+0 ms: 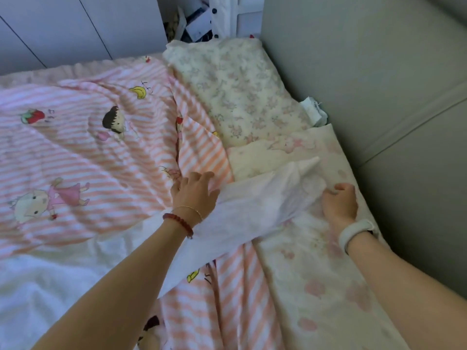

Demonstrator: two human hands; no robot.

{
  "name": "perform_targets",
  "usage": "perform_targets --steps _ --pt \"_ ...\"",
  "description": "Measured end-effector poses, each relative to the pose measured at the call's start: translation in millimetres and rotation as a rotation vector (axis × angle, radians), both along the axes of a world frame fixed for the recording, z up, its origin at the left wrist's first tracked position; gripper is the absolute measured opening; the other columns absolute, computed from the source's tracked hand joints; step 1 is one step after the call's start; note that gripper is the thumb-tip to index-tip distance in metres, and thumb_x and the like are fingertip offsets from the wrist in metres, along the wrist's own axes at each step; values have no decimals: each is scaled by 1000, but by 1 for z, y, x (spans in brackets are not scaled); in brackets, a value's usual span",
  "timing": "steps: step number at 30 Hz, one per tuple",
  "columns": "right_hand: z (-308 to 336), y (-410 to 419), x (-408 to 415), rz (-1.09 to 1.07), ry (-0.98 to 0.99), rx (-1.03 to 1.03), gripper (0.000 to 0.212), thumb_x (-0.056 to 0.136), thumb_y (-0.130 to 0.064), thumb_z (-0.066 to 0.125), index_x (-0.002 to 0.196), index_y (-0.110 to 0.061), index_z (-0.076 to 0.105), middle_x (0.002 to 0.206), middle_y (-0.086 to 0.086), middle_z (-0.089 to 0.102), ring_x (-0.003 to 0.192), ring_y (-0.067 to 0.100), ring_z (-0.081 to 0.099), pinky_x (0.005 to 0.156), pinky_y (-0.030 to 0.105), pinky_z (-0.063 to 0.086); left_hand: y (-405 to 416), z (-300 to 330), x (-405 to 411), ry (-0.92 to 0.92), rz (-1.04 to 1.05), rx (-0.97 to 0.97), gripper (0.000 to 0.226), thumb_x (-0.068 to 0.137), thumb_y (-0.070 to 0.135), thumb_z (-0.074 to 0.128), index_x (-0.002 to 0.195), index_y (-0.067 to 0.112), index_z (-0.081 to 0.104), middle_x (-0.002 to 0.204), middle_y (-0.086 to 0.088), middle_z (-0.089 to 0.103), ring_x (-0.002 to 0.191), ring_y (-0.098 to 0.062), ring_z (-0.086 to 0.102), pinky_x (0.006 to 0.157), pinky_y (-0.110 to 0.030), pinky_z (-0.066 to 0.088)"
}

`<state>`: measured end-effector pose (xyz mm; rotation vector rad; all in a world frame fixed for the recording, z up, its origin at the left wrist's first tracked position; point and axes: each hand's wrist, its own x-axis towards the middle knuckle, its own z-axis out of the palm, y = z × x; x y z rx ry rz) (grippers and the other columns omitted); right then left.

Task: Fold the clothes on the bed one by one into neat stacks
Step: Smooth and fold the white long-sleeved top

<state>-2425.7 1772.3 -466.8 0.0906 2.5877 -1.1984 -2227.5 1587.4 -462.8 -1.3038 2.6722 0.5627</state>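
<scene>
wall [366,72]: grey padded panels | cabinet doors [63,29]: pale | shelf [227,16]: white, contents unclear

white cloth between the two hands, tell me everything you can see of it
The thin white fabric piece looks light and slightly sheer, plain, softly creased. It stretches slantwise across the bed, from under the left forearm up toward a pointed corner near the pale floral sheet. The left hand rests on its left edge with spread fingers; the right hand grips its right side with curled fingers. It lies over the pink-striped cartoon quilt.
</scene>
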Motion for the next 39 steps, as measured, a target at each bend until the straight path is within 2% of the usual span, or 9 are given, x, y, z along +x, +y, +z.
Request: perform_targets --steps 6,9,11,15,20,23,27,34,39 --pt "-14 0 15 -75 -148 -140 41 86 -41 59 81 -1 61 81 15 62 68 23 55 61 29 44 26 -12 8 272 -89 -338 47 79 31 68 121 12 59 118 -12 60 107 -35 56 94 -51 36" --pt "-6 -9 19 -127 -275 -258 39 84 -42 64 94 -5 62 91 9 62 83 24 60 69 31 49 52 -12 10 358 -243 -451 42 80 34 53 115 15 64 120 -11 61 106 -33 59 89 -49 42" --pt "-1 -15 24 -162 -303 -324 40 83 -31 68 111 -4 57 107 11 62 96 26 61 78 35 54 73 -16 8 246 -380 -316 48 84 38 48 128 20 57 136 -10 51 122 -33 50 97 -52 38" --pt "7 -6 23 210 254 160 53 86 -13 57 136 -11 38 139 11 40 122 31 41 97 46 38 90 -38 7 -81 -371 -77 59 96 49 28 148 35 4 158 3 -9 145 -22 -8 114 -49 -2" --pt "11 10 5 574 382 311 36 92 -10 44 127 -10 53 126 9 56 111 29 50 81 37 43 91 -35 -3 -51 -357 -113 58 97 50 23 148 36 -1 157 7 -13 144 -19 -14 112 -52 -6" --pt "17 3 -1 540 117 87 31 93 -9 47 121 1 53 112 15 59 101 30 55 82 37 44 87 -26 -22 3 -399 -101 59 98 47 23 148 33 -3 157 9 -12 143 -14 -16 113 -46 -10" --pt "24 -4 -9 407 -266 -249 17 89 -4 51 72 -7 52 66 6 45 59 16 45 59 27 44 79 -14 -56 165 -446 19 58 99 40 26 148 30 -3 157 10 -6 144 -10 -9 115 -37 -7" --pt "8 46 -21 116 -364 -334 9 84 2 47 78 -2 52 85 23 54 91 34 62 83 41 55 88 -22 -95 -83 -619 -147 56 97 48 24 148 33 8 157 5 -11 144 -21 -13 114 -52 -4" --pt "10 43 -10 35 -604 -485 24 87 -28 64 93 -5 62 95 14 67 86 23 65 65 27 53 92 -16 -96 -13 -555 -154 48 96 41 35 143 33 29 158 5 -1 144 -24 -13 111 -56 -7"
